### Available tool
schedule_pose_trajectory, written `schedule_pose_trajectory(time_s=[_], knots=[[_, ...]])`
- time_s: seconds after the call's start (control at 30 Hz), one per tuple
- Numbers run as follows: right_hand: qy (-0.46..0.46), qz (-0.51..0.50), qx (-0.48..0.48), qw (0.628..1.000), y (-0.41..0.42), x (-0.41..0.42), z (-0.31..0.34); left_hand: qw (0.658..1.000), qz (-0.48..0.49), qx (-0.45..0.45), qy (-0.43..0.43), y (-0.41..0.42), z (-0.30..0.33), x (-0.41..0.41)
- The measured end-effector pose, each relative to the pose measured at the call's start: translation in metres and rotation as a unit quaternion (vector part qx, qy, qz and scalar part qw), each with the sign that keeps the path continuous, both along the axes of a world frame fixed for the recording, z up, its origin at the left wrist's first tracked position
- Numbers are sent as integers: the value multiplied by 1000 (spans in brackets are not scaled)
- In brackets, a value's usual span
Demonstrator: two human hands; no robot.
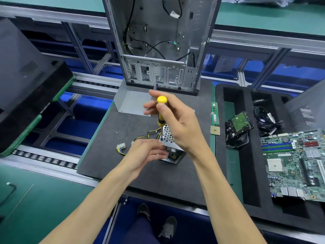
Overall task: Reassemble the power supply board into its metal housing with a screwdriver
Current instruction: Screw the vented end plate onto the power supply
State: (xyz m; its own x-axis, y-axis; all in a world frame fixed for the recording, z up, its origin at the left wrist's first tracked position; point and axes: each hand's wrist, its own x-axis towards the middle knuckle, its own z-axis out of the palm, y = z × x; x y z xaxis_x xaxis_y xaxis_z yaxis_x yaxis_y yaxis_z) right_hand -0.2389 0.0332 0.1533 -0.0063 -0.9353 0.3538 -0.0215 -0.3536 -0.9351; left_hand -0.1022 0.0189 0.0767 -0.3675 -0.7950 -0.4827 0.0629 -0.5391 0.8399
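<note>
On the dark foam mat (109, 155), just in front of the open computer case (161, 43), stands the power supply housing (171, 148), a small perforated metal box tipped up on edge. The right hand (177, 124) grips the yellow-and-black screwdriver (161, 110) upright, thumb and fingers curled round its handle, the tip set down on the housing's upper edge. The left hand (147, 150) holds the housing from its left side, fingers curled against the metal. Yellow and black cables (140, 138) run out left of the housing to a white connector (121, 147). Behind the housing lies a bent grey metal cover (131, 103). Right of the housing are a memory stick (214, 113), a processor chip (215, 130), a hard drive (240, 125) and a green motherboard (295, 164).
</note>
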Motion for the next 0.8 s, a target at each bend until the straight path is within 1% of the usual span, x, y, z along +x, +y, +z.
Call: schedule_pose_trajectory(time_s=[0.1, 0.23, 0.3, 0.4, 0.43, 0.53, 0.63, 0.7, 0.77, 0.8], knots=[[11, -52, -5, 999, 0, 2, -2, 1000, 4, 5, 2, 0, -2, 3], [56, -134, -64, 987, -2, 7, -7, 1000, 7, 2, 4, 1, -5, 5], [70, -169, -79, 980, -2, 8, -8, 1000, 9, 2, 2, 1, -7, 8], [30, -200, -79, 976, -3, 7, -10, 1000, 13, 7, 2, 1, -10, 12], [31, -206, -88, 974, -4, 8, -10, 1000, 13, 7, 2, 1, -10, 13], [63, -244, -134, 958, -9, 16, -7, 1000, 11, 5, 0, 1, -9, 11], [72, -309, -178, 932, -11, 21, -10, 1000, 4, -1, -10, 1, -7, 9], [63, -338, -193, 919, -12, 23, -13, 1000, 3, -6, -14, 2, -6, 8], [28, -335, -177, 925, -12, 25, -14, 1000, -1, -10, -21, 2, -5, 8], [-3, -327, -160, 931, -12, 26, -12, 1000, -6, -12, -27, 2, -5, 8]])
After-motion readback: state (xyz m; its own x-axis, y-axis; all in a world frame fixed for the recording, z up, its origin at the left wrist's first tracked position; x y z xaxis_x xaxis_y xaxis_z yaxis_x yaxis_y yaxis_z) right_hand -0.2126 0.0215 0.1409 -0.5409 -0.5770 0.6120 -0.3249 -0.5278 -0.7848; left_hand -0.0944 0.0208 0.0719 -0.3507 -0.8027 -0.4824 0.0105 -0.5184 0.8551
